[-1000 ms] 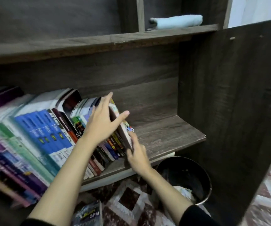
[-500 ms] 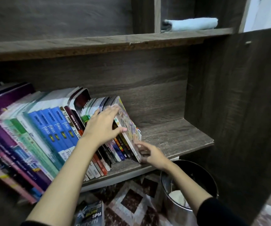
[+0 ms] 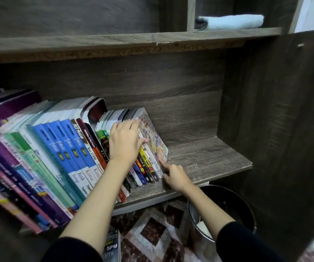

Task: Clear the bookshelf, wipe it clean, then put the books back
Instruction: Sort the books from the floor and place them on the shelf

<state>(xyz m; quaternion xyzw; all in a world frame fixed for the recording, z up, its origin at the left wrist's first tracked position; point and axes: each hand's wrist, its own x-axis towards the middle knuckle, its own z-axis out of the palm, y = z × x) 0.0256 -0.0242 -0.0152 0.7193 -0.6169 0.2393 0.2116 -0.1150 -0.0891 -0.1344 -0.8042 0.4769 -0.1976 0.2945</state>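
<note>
Plainly, the tilted row of books (image 3: pixel 88 148) could slump toward 3 o'clock, onto the bare end of the shelf (image 3: pixel 209 159), if the outermost book (image 3: pixel 153 137) slips at its foot. One might then drop over the front edge toward the bin (image 3: pixel 233 208) at 5 o'clock. The books are mostly thin paperbacks, spines out, filling the lower shelf's left and middle. The left hand (image 3: pixel 126 146) lies over the small books' tops, grip released, thumb pressing the outer cover. The right hand (image 3: pixel 175 176) grasps nothing, its forefinger touching that book's base. A folded cloth (image 3: pixel 231 21) sits on the shelf above, at 1 o'clock.
</note>
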